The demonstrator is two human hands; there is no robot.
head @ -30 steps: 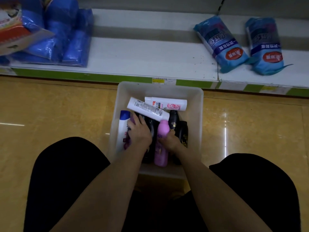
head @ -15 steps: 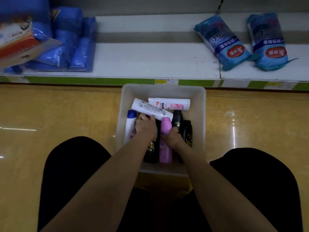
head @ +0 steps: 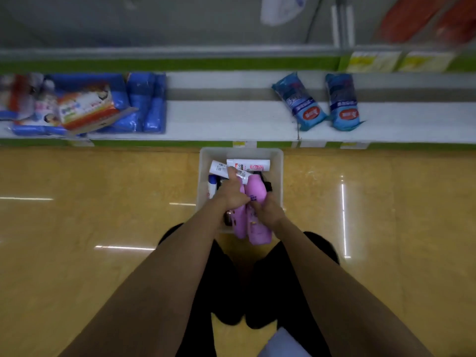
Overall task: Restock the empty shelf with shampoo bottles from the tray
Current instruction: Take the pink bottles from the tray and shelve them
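Both hands are closed around pink shampoo bottles lifted partly out of the tray: the left hand [head: 233, 198] grips a slimmer pink bottle [head: 240, 222] around its upper body, and its fingers also seem to reach the neck of a white bottle [head: 226, 171] lying slantwise across the pile, though whether it truly holds that one I cannot tell. The right hand [head: 268, 211] wraps the larger pink bottle [head: 256, 202] at mid-body, cap end pointing toward the shelf. Gripping each near the middle looks sensible, since it keeps a smooth, probably slippery plastic bottle balanced while it is carried. The translucent white tray [head: 279, 173] sits on the glossy yellow floor [head: 103, 202] just in front of the bottom shelf [head: 226, 119], likely so each bottle needs only a short reach forward. Left in the tray are another white bottle with a red label [head: 248, 165] lying crosswise at the far end, a white bottle with a blue cap [head: 211, 186] along the left wall, and dark bottles mostly hidden beneath the hands. The bare white stretch of shelf straight ahead is flanked by stacked blue packs [head: 146, 104] on the left and two blue rolled packs [head: 298, 104] on the right, so the gap between them seems the target. No shampoo stands on the shelf yet, so restocking appears barely begun. The bottles will need turning upright before being set down.
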